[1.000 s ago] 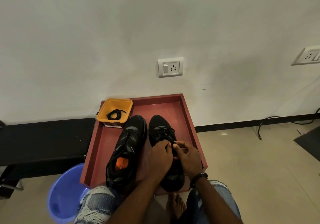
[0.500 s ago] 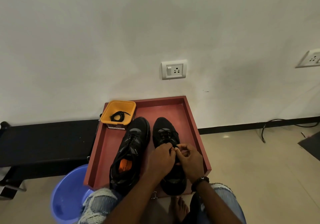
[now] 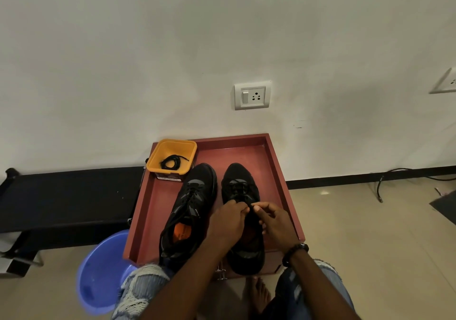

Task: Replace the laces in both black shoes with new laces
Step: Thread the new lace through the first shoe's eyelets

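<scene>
Two black shoes stand side by side, toes toward the wall, in a dark red tray. The left shoe shows an orange insole and has its lace in place. Over the middle of the right shoe my left hand and my right hand meet, fingertips pinching the black lace at the eyelets. The lace itself is mostly hidden under my fingers. A yellow tub at the tray's far left corner holds a coiled black lace.
A blue plastic basin sits on the floor left of my knees. A black bench runs along the wall at left. A wall socket is above the tray. A black cable lies on the floor at right.
The camera has tilted, so the tray sits lower in view. My hands stay on the right shoe's lace, with the fingertips drawn closer together.
</scene>
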`<state>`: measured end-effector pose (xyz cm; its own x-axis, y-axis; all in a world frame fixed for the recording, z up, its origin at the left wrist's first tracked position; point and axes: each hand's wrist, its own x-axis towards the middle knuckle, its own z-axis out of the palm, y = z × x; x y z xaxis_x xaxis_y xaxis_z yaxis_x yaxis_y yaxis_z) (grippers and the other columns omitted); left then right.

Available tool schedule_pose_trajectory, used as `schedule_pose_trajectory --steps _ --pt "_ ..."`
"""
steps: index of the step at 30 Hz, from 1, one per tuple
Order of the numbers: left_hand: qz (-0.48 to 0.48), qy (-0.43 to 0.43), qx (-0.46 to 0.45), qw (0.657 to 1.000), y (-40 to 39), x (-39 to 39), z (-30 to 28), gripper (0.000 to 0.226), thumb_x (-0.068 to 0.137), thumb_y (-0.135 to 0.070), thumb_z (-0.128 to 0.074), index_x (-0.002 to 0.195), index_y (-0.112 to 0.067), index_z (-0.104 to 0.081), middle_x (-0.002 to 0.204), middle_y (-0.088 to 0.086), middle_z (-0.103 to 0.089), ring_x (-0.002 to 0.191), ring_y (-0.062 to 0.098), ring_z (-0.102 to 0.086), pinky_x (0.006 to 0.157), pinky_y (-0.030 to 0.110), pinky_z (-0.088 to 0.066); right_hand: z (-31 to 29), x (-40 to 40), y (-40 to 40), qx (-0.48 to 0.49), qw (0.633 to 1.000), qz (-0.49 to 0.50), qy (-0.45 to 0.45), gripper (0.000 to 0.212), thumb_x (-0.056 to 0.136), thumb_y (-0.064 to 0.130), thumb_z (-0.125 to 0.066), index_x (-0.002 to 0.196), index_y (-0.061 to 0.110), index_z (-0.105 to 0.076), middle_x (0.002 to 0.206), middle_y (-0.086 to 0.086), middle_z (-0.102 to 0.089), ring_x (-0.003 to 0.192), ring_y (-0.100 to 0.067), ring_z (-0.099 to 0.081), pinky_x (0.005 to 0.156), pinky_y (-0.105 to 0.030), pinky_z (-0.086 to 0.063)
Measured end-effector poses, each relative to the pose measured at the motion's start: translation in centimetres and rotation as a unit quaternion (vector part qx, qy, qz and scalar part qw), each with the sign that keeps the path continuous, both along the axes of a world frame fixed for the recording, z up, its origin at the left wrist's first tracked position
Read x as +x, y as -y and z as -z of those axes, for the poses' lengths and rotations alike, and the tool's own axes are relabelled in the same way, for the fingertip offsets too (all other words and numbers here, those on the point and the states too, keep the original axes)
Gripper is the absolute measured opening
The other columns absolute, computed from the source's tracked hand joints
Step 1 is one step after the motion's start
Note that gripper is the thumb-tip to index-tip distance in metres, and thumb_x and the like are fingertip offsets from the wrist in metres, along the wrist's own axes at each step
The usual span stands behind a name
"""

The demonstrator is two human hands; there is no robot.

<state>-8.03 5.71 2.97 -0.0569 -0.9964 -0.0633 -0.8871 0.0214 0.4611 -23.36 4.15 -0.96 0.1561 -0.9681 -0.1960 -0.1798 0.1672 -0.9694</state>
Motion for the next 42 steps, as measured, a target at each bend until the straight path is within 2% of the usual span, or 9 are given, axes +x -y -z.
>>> schedule_pose_trajectory --steps 6,11,14,17,24,29,35,39,42 --pt "-0.027 0.056 -0.062 0.996 -0.1 0.7 -0.4 0.034 0.098 -0.047 -0.048 0.127 -0.029 -0.053 0.126 -0.002 -0.042 0.113 0.016 -0.041 0.095 0.030 -0.039 -0.6 0.5 0.7 0.024 0.993 0.087 0.074 0.020 0.103 0.023 -0.047 0.099 0.006 -0.056 0.096 -0.009 -0.067 0.083 -0.021 -0.065 0.067 -0.028 -0.052" --pt "-0.004 0.050 -0.021 0.999 -0.2 1.7 -0.2 0.044 0.093 -0.045 -0.060 0.133 -0.033 -0.047 0.136 -0.001 -0.036 0.125 0.019 -0.039 0.107 0.038 -0.034 -3.6 -2.7 1.9 0.075 0.884 0.330 0.323 0.024 0.097 0.004 -0.041 0.077 0.010 -0.052 0.066 -0.004 -0.059 0.066 -0.020 -0.057 0.065 -0.030 -0.051" --pt "0.002 0.046 -0.019 0.999 -0.2 1.5 0.2 0.045 0.092 -0.043 -0.061 0.134 -0.032 -0.046 0.135 0.000 -0.035 0.124 0.020 -0.041 0.106 0.038 -0.035 -3.2 -3.5 1.9 -0.020 0.989 0.146 0.000 0.017 0.098 0.015 -0.053 0.083 0.019 -0.062 0.075 0.001 -0.061 0.062 -0.012 -0.055 0.062 -0.025 -0.046" --pt "0.000 0.039 -0.024 0.999 -0.2 0.9 0.2 0.047 0.092 -0.041 -0.063 0.134 -0.030 -0.047 0.134 0.001 -0.036 0.123 0.020 -0.043 0.102 0.037 -0.038 -2.0 -2.8 2.0 -0.087 0.957 -0.111 -0.254 0.018 0.096 0.035 -0.061 0.112 0.033 -0.067 0.103 0.021 -0.064 0.091 0.007 -0.057 0.076 -0.009 -0.039" --pt "-0.009 -0.012 -0.007 1.000 -0.5 1.6 0.6 0.049 0.091 -0.030 -0.067 0.136 -0.027 -0.046 0.135 0.002 -0.033 0.122 0.020 -0.040 0.104 0.033 -0.044 -2.2 -1.5 1.7 -0.129 0.948 -0.118 -0.264 0.010 0.096 0.033 -0.062 0.097 0.025 -0.068 0.090 0.013 -0.067 0.082 0.001 -0.060 0.069 -0.016 -0.041" --pt "-0.020 -0.052 -0.011 0.998 -0.4 2.0 0.7 0.043 0.093 -0.030 -0.065 0.133 -0.027 -0.049 0.133 0.001 -0.035 0.119 0.018 -0.044 0.101 0.033 -0.047 -3.8 -5.7 1.8 0.004 0.979 0.200 -0.039 0.014 0.096 0.017 -0.057 0.084 0.013 -0.062 0.078 -0.003 -0.065 0.079 -0.025 -0.061 0.068 -0.035 -0.050" --pt "-0.030 -0.059 -0.010 0.998 -0.2 1.8 0.9 0.043 0.092 -0.024 -0.066 0.132 -0.028 -0.050 0.132 0.000 -0.035 0.119 0.017 -0.043 0.101 0.030 -0.046 -3.8 -4.5 1.0 -0.037 0.924 -0.082 -0.372 0.034 0.091 0.035 -0.065 0.122 0.021 -0.058 0.120 -0.005 -0.061 0.103 -0.023 -0.059 0.092 -0.033 -0.049" --pt "-0.030 -0.064 -0.006 0.997 -0.3 2.1 0.9 0.044 0.092 -0.016 -0.064 0.131 -0.029 -0.051 0.129 0.000 -0.036 0.117 0.017 -0.045 0.101 0.031 -0.047 -4.7 -0.7 0.6 -0.147 0.918 -0.059 -0.362 0.070 0.089 0.019 -0.069 0.149 0.027 -0.035 0.148 0.000 -0.038 0.130 -0.021 -0.047 0.106 -0.034 -0.045" --pt "-0.028 -0.075 -0.014 0.997 -0.2 2.4 1.1 0.044 0.091 -0.008 -0.057 0.130 -0.028 -0.052 0.123 0.000 -0.040 0.108 0.019 -0.050 0.096 0.036 -0.051 -4.1 1.1 1.0 -0.207 0.890 -0.091 -0.397 0.058 0.089 0.018 -0.067 0.141 0.034 -0.046 0.145 0.005 -0.042 0.125 -0.016 -0.049 0.108 -0.036 -0.045"
